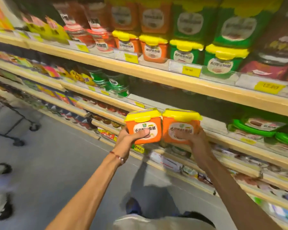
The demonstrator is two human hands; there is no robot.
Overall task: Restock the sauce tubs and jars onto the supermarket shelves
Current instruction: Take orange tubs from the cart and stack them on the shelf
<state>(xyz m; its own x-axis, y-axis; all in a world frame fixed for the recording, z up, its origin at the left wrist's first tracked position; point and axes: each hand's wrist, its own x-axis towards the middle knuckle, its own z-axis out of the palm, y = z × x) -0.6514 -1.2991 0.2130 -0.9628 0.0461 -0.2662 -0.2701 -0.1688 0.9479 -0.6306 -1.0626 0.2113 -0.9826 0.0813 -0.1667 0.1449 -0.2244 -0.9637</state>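
Note:
I hold two orange sauce tubs with yellow lids side by side in front of the shelves. My left hand (131,136) grips the left tub (144,126) from below, thumb across its label. My right hand (192,137) grips the right tub (181,126) the same way. The two tubs touch each other. Above them the upper shelf (156,70) carries matching orange tubs (154,48) stacked in rows, next to green tubs (223,59) with yellow lids. The shelf level straight behind the held tubs looks dark and hollow.
Yellow price tags (190,70) line the shelf edges. Green cans (116,85) stand on the middle shelf at left, flat green-lidded tubs (254,127) at right. A wheeled trolley frame (15,123) stands on the grey floor at left, and another person's feet (5,170) show at the far left.

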